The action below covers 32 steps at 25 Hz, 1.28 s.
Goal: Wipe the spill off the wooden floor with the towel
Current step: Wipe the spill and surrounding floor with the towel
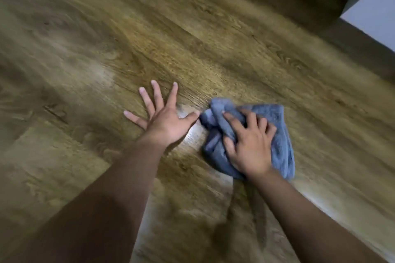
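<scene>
Midway, seemingly: the right hand (250,143) presses the crumpled blue terry towel (275,134) onto the brown wooden plank floor (192,38); the left hand (164,117), splayed, braces beside a remaining wet sheen (192,132).

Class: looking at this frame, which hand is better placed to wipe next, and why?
The right hand: it already presses the bunched blue towel onto the wooden floor. The left hand is empty, its fingers spread beside the towel.

Right hand (249,145) presses blue towel (275,134) on floor (192,38).
</scene>
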Tool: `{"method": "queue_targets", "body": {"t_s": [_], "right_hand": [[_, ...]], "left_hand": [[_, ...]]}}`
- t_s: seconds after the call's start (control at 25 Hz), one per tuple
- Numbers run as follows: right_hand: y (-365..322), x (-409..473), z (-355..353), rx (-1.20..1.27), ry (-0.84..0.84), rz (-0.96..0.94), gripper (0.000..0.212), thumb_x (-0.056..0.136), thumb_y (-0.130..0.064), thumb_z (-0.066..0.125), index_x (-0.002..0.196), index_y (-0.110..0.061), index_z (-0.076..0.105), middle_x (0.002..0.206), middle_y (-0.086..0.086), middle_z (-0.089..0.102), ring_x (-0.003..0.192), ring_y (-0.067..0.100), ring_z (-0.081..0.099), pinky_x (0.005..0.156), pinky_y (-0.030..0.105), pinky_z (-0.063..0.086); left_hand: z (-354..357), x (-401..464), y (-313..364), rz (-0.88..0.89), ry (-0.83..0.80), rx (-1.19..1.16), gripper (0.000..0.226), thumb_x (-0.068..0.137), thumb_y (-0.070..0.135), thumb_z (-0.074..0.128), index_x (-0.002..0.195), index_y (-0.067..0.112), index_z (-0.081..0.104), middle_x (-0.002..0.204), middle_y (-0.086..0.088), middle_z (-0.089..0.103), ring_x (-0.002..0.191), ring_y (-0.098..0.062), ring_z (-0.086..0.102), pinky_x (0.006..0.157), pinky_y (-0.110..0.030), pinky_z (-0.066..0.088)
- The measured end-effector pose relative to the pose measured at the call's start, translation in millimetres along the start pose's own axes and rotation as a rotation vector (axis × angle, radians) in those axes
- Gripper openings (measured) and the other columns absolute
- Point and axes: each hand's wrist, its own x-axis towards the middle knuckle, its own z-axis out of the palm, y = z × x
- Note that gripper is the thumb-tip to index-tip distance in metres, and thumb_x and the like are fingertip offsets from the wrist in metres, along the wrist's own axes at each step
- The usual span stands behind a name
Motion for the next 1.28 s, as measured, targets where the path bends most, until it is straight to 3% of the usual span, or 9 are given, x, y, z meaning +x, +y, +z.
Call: {"method": "queue_targets", "body": {"t_s": [0.16,0.36,0.56,0.72,0.88,1.0,1.08,1.16,1.28], "right_hand": [[53.7,96.2,-3.0,-0.043,0.018,0.123,0.056,0.083,-0.052,0.043,0.135,-0.036,0.056,0.133,0.014,0.048,0.114,0.040,0.043,0.097,0.054,0.029],[54.9,142.2,5.1,-0.018,0.071,0.300,0.050,0.087,-0.046,0.047,0.137,-0.038,0.052,0.141,0.012,0.040,0.124,0.040,0.036,0.105,0.055,0.021],[28.7,104.7,-0.3,0.004,0.063,0.279,0.051,0.087,-0.043,0.051,0.137,-0.036,0.053,0.135,0.015,0.043,0.119,0.039,0.036,0.103,0.057,0.024],[-23.9,16.0,-0.9,0.051,0.042,0.157,0.055,0.081,-0.044,0.053,0.135,-0.033,0.057,0.133,0.012,0.047,0.118,0.034,0.037,0.100,0.054,0.027],[-42.5,-55.8,-4.9,0.078,-0.040,0.055,0.060,0.073,-0.042,0.073,0.132,-0.035,0.062,0.134,0.009,0.055,0.122,0.034,0.044,0.102,0.052,0.027],[-49.4,-94.7,-6.3,0.090,-0.051,-0.022,0.049,0.078,-0.046,0.058,0.125,-0.037,0.067,0.132,0.007,0.061,0.122,0.033,0.045,0.101,0.050,0.029],[-43.5,-97.0,-5.5,0.115,-0.073,-0.052,0.050,0.078,-0.048,0.050,0.124,-0.038,0.068,0.131,0.006,0.062,0.121,0.031,0.046,0.100,0.050,0.030],[-36.2,-88.6,-3.7,0.088,-0.079,-0.096,0.051,0.077,-0.051,0.050,0.125,-0.040,0.065,0.130,0.005,0.060,0.119,0.031,0.047,0.099,0.050,0.029],[-34.5,-64.3,-2.4,0.079,-0.062,-0.124,0.051,0.076,-0.052,0.053,0.126,-0.042,0.060,0.132,0.004,0.055,0.118,0.032,0.049,0.099,0.052,0.028]], "left_hand": [[-6.3,8.3,5.8,-0.084,-0.182,0.132,0.111,0.083,0.086,0.047,0.143,0.052,-0.040,0.141,0.002,-0.063,0.133,-0.033,-0.055,0.096,-0.085,-0.018],[-16.9,1.6,12.9,-0.080,-0.236,0.114,0.109,0.086,0.084,0.047,0.143,0.051,-0.040,0.140,0.001,-0.065,0.132,-0.034,-0.056,0.098,-0.085,-0.017],[-19.0,2.1,14.5,-0.093,-0.271,0.109,0.109,0.085,0.084,0.047,0.141,0.053,-0.040,0.138,0.003,-0.066,0.131,-0.033,-0.057,0.098,-0.084,-0.018],[-15.9,3.2,12.4,-0.084,-0.264,0.108,0.108,0.084,0.083,0.050,0.140,0.057,-0.039,0.140,0.005,-0.064,0.132,-0.032,-0.056,0.095,-0.084,-0.020],[-19.1,2.9,15.6,-0.086,-0.255,0.023,0.093,0.093,0.071,0.049,0.147,0.061,-0.026,0.150,0.008,-0.055,0.138,-0.029,-0.051,0.101,-0.084,-0.017],[-24.2,-2.2,-2.4,-0.023,-0.185,-0.002,0.085,0.095,0.062,0.055,0.151,0.064,-0.010,0.161,0.013,-0.040,0.147,-0.020,-0.040,0.108,-0.081,-0.010],[-34.7,-9.3,-25.0,-0.088,-0.115,0.059,0.103,0.083,0.075,0.062,0.148,0.065,-0.019,0.161,0.013,-0.040,0.147,-0.021,-0.040,0.108,-0.081,-0.009],[-52.4,-15.5,-52.2,-0.294,-0.040,0.014,0.133,0.056,0.094,0.065,0.142,0.063,-0.032,0.156,0.010,-0.048,0.145,-0.028,-0.042,0.107,-0.082,-0.011],[-68.0,-13.2,-87.7,-0.441,-0.072,-0.094,0.156,0.030,0.097,0.063,0.146,0.055,-0.033,0.157,0.004,-0.048,0.146,-0.038,-0.039,0.118,-0.069,-0.011]]}}
